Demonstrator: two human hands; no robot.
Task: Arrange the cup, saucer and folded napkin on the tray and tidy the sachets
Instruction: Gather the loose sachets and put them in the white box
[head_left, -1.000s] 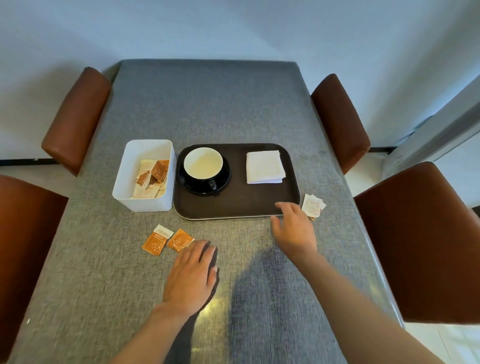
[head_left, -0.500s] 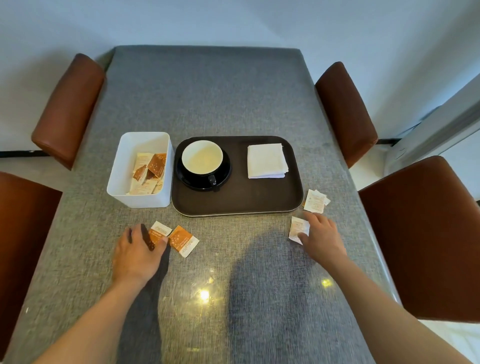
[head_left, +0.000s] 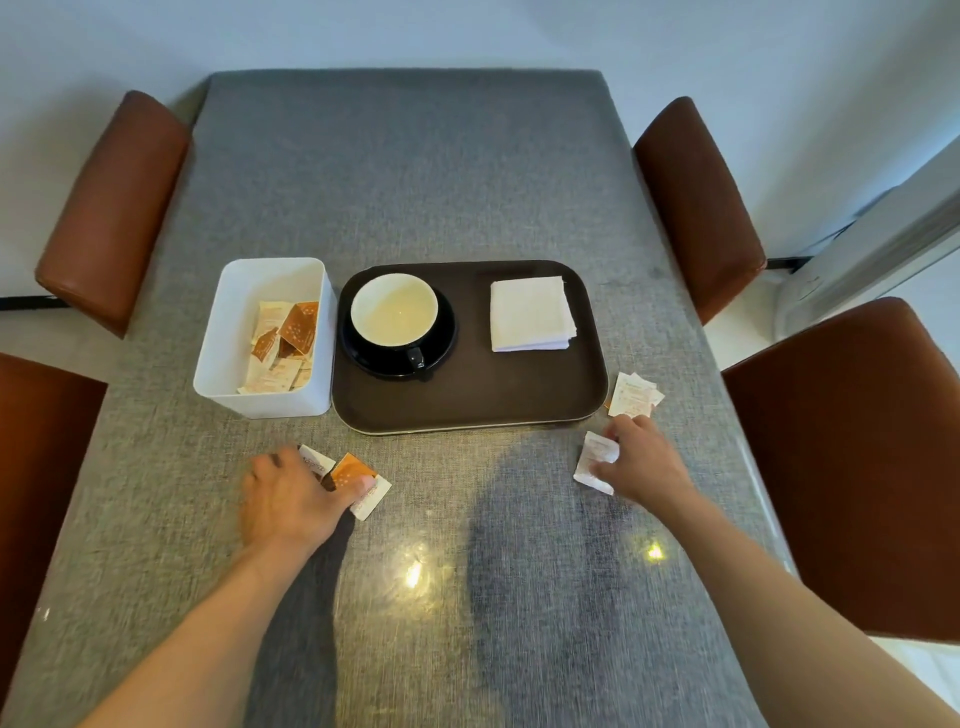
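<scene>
A dark brown tray (head_left: 467, 405) holds a black cup with a cream inside (head_left: 394, 310) on a black saucer (head_left: 441, 351), and a folded white napkin (head_left: 531, 313) to the right. A white box (head_left: 228, 332) left of the tray contains several sachets. My left hand (head_left: 288, 499) lies over orange and white sachets (head_left: 358, 480) in front of the box, fingers closing on them. My right hand (head_left: 644, 460) pinches a white sachet (head_left: 595, 460) by the tray's front right corner. More white sachets (head_left: 631, 395) lie just beyond it.
The grey table (head_left: 405, 171) stretches far behind the tray. Brown padded chairs stand at the left (head_left: 111, 208), the right (head_left: 696, 202) and the near right (head_left: 852, 462). A wall runs behind the table.
My left hand has moved left and forward onto the orange sachets. My right hand slid from the tray's front edge to the loose white sachet and took hold of it.
</scene>
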